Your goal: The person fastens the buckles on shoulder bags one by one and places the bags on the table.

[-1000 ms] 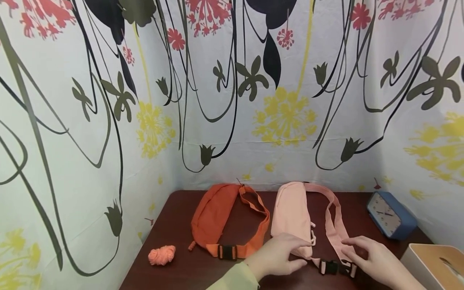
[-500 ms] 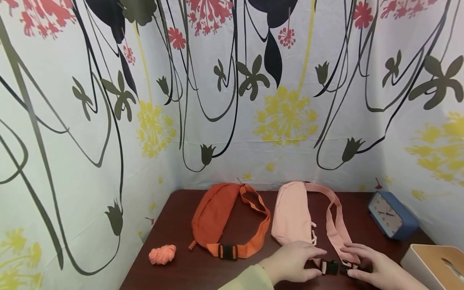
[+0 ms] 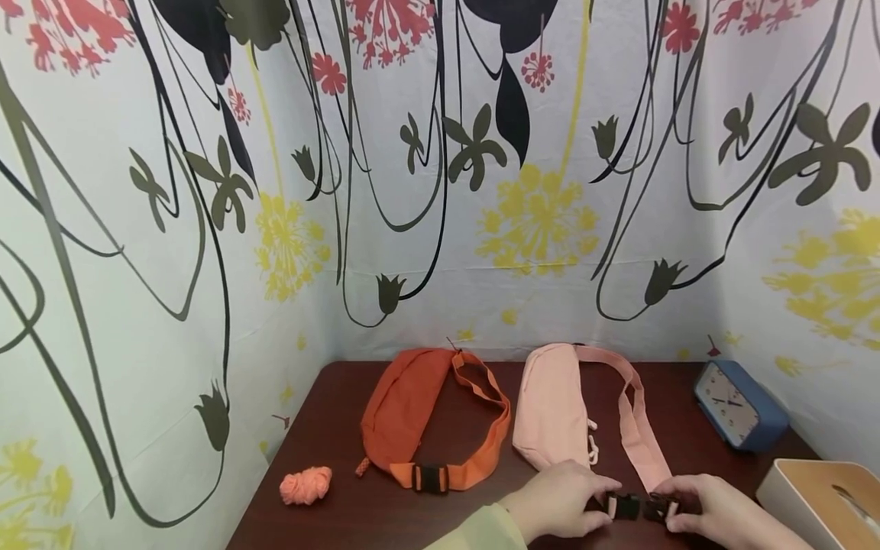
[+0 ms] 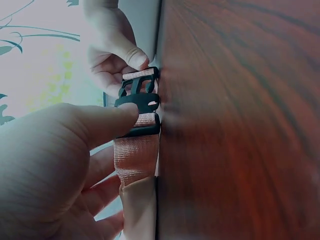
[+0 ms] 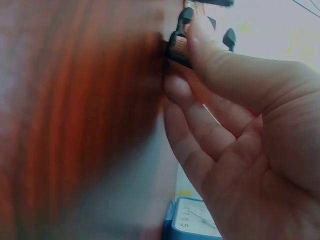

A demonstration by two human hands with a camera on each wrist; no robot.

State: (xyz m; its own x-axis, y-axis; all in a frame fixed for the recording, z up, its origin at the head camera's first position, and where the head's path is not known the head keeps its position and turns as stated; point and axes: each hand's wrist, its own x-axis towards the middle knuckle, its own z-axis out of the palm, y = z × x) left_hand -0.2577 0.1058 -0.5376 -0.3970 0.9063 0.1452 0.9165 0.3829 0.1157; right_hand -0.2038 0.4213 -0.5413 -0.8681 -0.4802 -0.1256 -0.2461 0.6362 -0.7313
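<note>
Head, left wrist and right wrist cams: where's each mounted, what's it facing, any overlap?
Head: worn on the head, facing forward and down at the table; left hand and right hand show.
Left wrist: on that wrist, facing the left hand pinching the buckle's socket half, right hand beyond.
Right wrist: on that wrist, facing the right hand pinching the prong half; blue clock behind.
Shared: both wrist views show the right hand.
</note>
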